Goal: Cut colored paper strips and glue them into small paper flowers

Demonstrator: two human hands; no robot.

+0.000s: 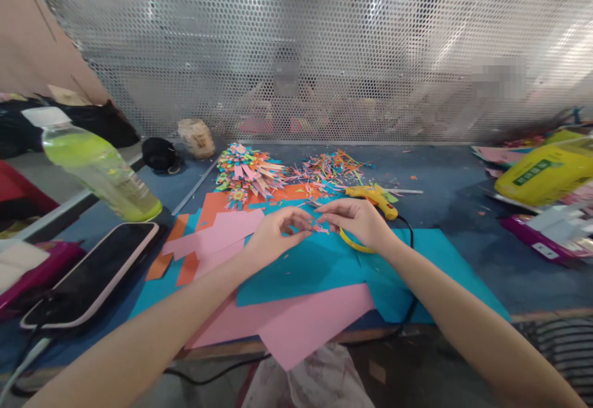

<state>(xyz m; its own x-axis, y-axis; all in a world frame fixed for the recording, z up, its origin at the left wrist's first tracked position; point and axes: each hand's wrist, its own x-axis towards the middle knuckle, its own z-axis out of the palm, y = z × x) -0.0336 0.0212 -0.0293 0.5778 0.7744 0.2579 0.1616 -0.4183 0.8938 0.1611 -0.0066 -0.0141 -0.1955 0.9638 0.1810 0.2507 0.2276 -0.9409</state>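
Over the blue paper sheets [296,272], my left hand [282,230] and my right hand [352,218] nearly meet, fingers pinched together. A small, thin-cut pink paper strip [320,229] shows at the fingertips of both; how each finger grips it is partly hidden. Yellow-handled scissors [356,245] lie beneath my right hand, mostly covered by it. Just beyond that hand rests a yellow glue gun [373,197] with a black cord. Behind my left hand stands a cluster of fringed, many-coloured paper pieces [248,170]. Pink paper sheets [315,321] overlap the table's front edge.
Paper scraps [331,167] are heaped at the back, before a perforated metal panel [296,37]. On the left are a bottle of green drink [102,167] and a phone [92,275] with a cable. A yellow packet [546,170] and purple box [537,235] sit at right.
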